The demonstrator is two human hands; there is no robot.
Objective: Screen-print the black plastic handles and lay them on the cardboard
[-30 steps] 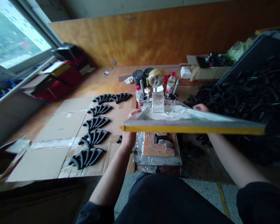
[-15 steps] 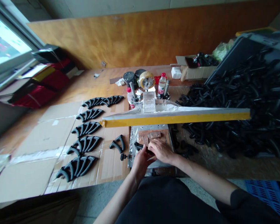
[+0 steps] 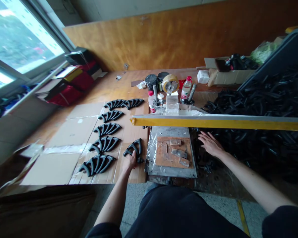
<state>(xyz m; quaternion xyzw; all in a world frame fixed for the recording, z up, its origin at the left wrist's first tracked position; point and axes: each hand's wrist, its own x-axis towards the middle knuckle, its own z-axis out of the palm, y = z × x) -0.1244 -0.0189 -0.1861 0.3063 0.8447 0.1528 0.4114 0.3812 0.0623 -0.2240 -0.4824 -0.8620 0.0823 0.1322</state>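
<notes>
My left hand [image 3: 129, 161] is closed on a black curved plastic handle at the near end of a small group of such handles [image 3: 137, 145] on the cardboard. My right hand [image 3: 211, 144] is open, its fingers stretched out, just short of the big pile of black curved handles [image 3: 258, 105]. Between the hands lies a metal plate [image 3: 172, 132] carrying a brown board [image 3: 162, 158] with several small blocks [image 3: 179, 153]. To the left, more handles [image 3: 98, 165] lie nested in rows on cardboard [image 3: 54, 165].
A long yellow-edged bar [image 3: 213, 123] crosses above the metal plate. Behind it stand a tape roll [image 3: 170, 83], two red-capped bottles [image 3: 186, 88] and dark tubs [image 3: 151, 82]. An open carton [image 3: 228, 77] sits at the back right, red boxes [image 3: 69, 94] by the window.
My hands have parted from over the brown board. The left moved left to the small handle group with a handle; the right moved right toward the pile and opened. The view shifted.
</notes>
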